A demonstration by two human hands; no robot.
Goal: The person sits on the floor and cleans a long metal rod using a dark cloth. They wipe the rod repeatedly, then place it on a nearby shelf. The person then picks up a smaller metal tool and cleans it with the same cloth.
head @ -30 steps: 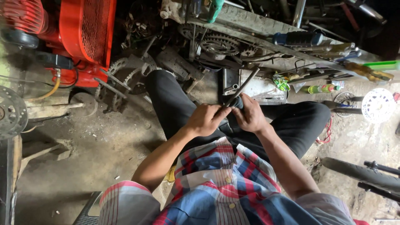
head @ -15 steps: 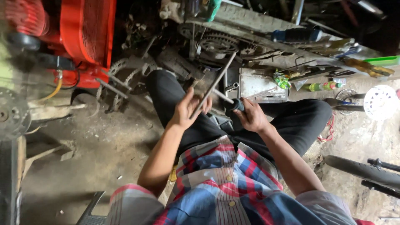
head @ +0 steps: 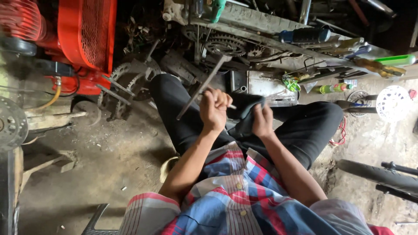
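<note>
My left hand (head: 214, 109) is closed in a fist around a long thin metal rod (head: 201, 87) that slants from lower left up to the right, over my left thigh. A short thinner piece sticks out of the fist toward the right. My right hand (head: 262, 120) grips a black rubber piece (head: 242, 105), which looks like a flap or tube, just right of the left fist. Both hands are above my lap in black trousers. I cannot tell how the rod and the rubber piece join.
A red machine with a mesh guard (head: 82, 35) stands at the upper left. Sprockets (head: 226, 43) and metal scrap lie ahead. A cluttered shelf holds screwdrivers (head: 379, 65) and a blue grip (head: 305, 35). A white disc (head: 392, 103) and a black tyre (head: 374, 174) are on the right.
One second ago both hands were together on the rubber piece. The left hand then drew the rod out, and it now holds it in a fist close to the right hand again.
</note>
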